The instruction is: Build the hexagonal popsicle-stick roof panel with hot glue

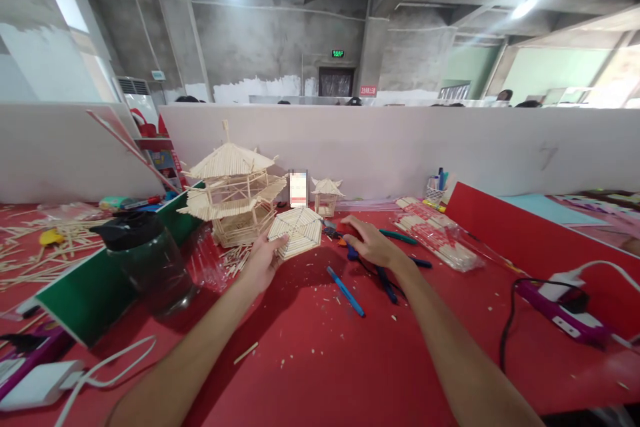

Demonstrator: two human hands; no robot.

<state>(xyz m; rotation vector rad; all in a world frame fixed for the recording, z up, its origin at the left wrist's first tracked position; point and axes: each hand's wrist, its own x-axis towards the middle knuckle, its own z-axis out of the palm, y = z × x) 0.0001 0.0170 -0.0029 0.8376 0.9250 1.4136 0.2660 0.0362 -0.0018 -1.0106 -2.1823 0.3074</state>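
A hexagonal panel of thin wooden sticks (296, 232) is gripped at its left edge by my left hand (265, 259), thumb on top. My right hand (373, 241) hovers to the right of the panel, fingers apart, over pliers with dark blue handles (386, 283); nothing shows in its grasp. Behind my left hand stands a two-tiered stick pavilion (233, 190), with loose short sticks beside its base. A smaller stick pavilion (327, 197) stands behind the panel. On the red table (320, 380), a blue pen (346, 291) lies between my forearms.
A dark-lidded jug (150, 267) stands left by a green divider (85, 293). Bagged sticks (437, 233) and green-handled pliers (399, 237) lie right. Power strips with cables sit at both sides; the right one (565, 317) is purple. A white partition (380, 147) runs behind.
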